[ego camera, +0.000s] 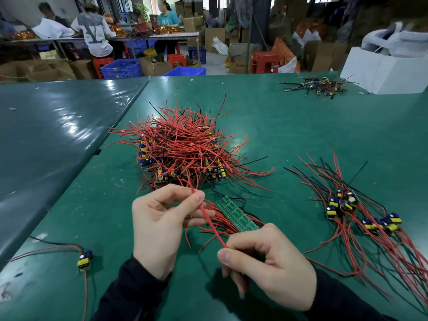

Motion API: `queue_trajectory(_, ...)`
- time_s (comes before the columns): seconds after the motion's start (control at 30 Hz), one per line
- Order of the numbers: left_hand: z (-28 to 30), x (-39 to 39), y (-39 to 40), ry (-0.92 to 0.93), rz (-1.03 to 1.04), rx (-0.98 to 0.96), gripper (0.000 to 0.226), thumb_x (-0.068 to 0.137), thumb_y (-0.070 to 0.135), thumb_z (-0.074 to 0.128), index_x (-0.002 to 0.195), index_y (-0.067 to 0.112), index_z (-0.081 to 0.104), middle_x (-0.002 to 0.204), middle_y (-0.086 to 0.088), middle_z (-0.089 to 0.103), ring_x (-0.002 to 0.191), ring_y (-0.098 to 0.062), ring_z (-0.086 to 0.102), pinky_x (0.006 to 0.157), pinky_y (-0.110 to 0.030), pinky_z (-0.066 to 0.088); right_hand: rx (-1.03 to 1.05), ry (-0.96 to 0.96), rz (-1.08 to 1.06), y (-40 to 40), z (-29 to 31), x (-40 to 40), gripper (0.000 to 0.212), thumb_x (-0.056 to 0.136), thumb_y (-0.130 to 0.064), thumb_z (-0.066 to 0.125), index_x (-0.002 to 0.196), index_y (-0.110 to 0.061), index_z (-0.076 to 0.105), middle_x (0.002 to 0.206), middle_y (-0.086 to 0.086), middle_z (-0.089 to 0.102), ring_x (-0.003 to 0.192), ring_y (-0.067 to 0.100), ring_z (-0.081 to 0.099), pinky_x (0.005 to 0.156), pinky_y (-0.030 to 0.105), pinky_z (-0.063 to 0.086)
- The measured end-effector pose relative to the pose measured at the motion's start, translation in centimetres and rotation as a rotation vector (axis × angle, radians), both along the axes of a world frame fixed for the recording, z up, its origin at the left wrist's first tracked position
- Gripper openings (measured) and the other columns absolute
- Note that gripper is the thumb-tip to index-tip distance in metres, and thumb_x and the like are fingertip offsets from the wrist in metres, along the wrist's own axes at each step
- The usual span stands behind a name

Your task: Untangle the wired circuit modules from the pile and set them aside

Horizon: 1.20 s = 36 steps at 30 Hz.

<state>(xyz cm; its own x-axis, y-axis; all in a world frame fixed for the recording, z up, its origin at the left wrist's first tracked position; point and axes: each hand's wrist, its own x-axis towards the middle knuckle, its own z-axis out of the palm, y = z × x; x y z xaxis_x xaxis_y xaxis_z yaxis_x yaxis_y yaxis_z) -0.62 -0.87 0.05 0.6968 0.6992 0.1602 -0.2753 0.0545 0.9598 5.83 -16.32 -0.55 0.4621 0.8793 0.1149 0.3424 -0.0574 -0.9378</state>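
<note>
- A tangled pile (pixel 183 147) of wired circuit modules sits on the green table (pixel 289 126), a mound of red and black wires with blue and yellow components showing along its left and near edges.
- Just in front of the pile, a green circuit strip (pixel 236 215) lies tilted, bare underside up, with red and black wires fanning out beneath it; its near end reaches the right hand.
- One red wire (pixel 209 220) runs taut from the pile's near edge down between both hands.
- The left hand (pixel 159 225) has its grip closed on this red wire, thumb and forefinger pinching it near the upper end; the other fingers curl under.
- The right hand (pixel 271 260) pinches the lower end of the same red wire between thumb and forefinger, its grip closed on it; whether it also holds the strip I cannot tell.
- Both wrists wear dark sleeves.
- To the right, well apart from the pile, a group of separated modules (pixel 361 214) lies with their wires trailing toward the near right edge.
- At the near left, a single module (pixel 84 258) lies alone with red and black leads.
- At the far right, a small heap of wire scraps (pixel 322 85) lies beside a white box (pixel 379 72).
- Beyond the table, people sit at another table among cardboard boxes, blue crates and red stools.
</note>
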Motion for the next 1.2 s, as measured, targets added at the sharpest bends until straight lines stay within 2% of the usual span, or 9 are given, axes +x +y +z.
queue_trajectory(0.1,-0.2,0.0,-0.2,0.016,0.015,0.059,0.012,0.071,-0.001,0.071,0.061,0.002,0.065,0.057,-0.010,0.065,0.052,-0.029,0.069,0.042,-0.022,0.051,-0.002,-0.035,0.011,0.0,0.1,-0.2,0.032,0.091,-0.020,0.057,0.062,-0.009,0.061,0.044,0.003,0.058,0.041,0.012,0.052,0.052,0.022,0.043)
queue_trajectory(0.2,0.3,-0.1,0.4,0.008,0.015,-0.006,0.008,0.066,0.013,0.071,0.066,0.005,0.073,0.063,-0.014,0.069,0.054,-0.026,0.070,0.045,-0.022,0.052,0.006,0.036,0.016,0.0,0.1,0.1,0.030,0.090,-0.021,0.056,0.062,-0.012,0.062,0.045,0.000,0.057,0.041,0.016,0.052,0.052,0.025,0.044)
queue_trajectory(0.4,0.2,-0.1,0.4,-0.025,0.043,0.006,0.006,0.065,0.006,0.070,0.060,0.009,0.070,0.058,-0.010,0.067,0.052,-0.029,0.069,0.044,-0.021,0.051,0.023,-0.009,0.040,-0.1,0.1,-0.2,0.032,0.092,-0.021,0.056,0.062,-0.011,0.061,0.045,0.006,0.060,0.040,0.021,0.055,0.052,0.021,0.043)
queue_trajectory(0.6,0.6,-0.4,1.2,-0.028,0.020,-0.024,0.008,0.062,0.016,0.073,0.068,0.011,0.075,0.063,-0.012,0.070,0.056,-0.026,0.070,0.048,-0.022,0.053,0.024,0.067,0.068,-0.1,0.1,0.1,0.032,0.092,-0.021,0.056,0.063,-0.009,0.063,0.046,0.009,0.058,0.041,0.013,0.050,0.050,0.033,0.045)
queue_trajectory(0.7,0.6,-0.3,1.3,-0.026,-0.008,-0.042,0.006,0.059,0.016,0.074,0.064,0.012,0.073,0.060,-0.009,0.068,0.053,-0.022,0.068,0.047,-0.021,0.052,0.028,0.062,0.090,-0.2,0.1,0.0,0.032,0.092,-0.022,0.056,0.064,-0.009,0.063,0.044,0.000,0.056,0.042,0.010,0.051,0.052,0.024,0.044)
queue_trajectory(0.77,0.7,-0.4,1.3,-0.025,-0.029,-0.075,0.011,0.054,0.020,0.076,0.062,0.013,0.072,0.060,-0.008,0.068,0.053,-0.020,0.068,0.047,-0.021,0.052,0.033,0.050,0.104,-0.2,0.2,-0.1,0.032,0.093,-0.022,0.056,0.065,-0.009,0.063,0.045,0.005,0.058,0.042,0.009,0.052,0.055,0.019,0.042)
queue_trajectory(1.0,1.1,-0.4,1.5,-0.014,-0.088,-0.196,0.012,0.046,0.024,0.075,0.052,0.018,0.067,0.059,-0.009,0.068,0.051,-0.017,0.068,0.043,-0.019,0.050,0.045,0.078,0.127,-0.2,0.0,0.1,0.031,0.093,-0.024,0.057,0.066,-0.010,0.064,0.048,0.008,0.060,0.044,0.008,0.053,0.056,0.019,0.043)
queue_trajectory(1.1,1.0,-0.4,1.4,-0.020,-0.087,-0.197,0.009,0.052,0.022,0.074,0.051,0.018,0.067,0.059,-0.011,0.068,0.050,-0.019,0.068,0.042,-0.017,0.050,0.046,0.073,0.136,-0.2,0.1,0.0,0.031,0.093,-0.022,0.057,0.066,-0.009,0.064,0.046,0.003,0.058,0.044,0.009,0.054,0.056,0.017,0.042)
queue_trajectory(1.2,0.7,-0.4,1.3,-0.047,-0.027,-0.086,0.008,0.062,0.011,0.071,0.056,0.013,0.066,0.059,-0.012,0.068,0.050,-0.022,0.068,0.043,-0.019,0.050,0.048,-0.005,0.127,-0.2,0.1,0.0,0.032,0.093,-0.020,0.057,0.065,-0.007,0.063,0.048,0.008,0.060,0.043,0.007,0.053,0.054,0.018,0.042)
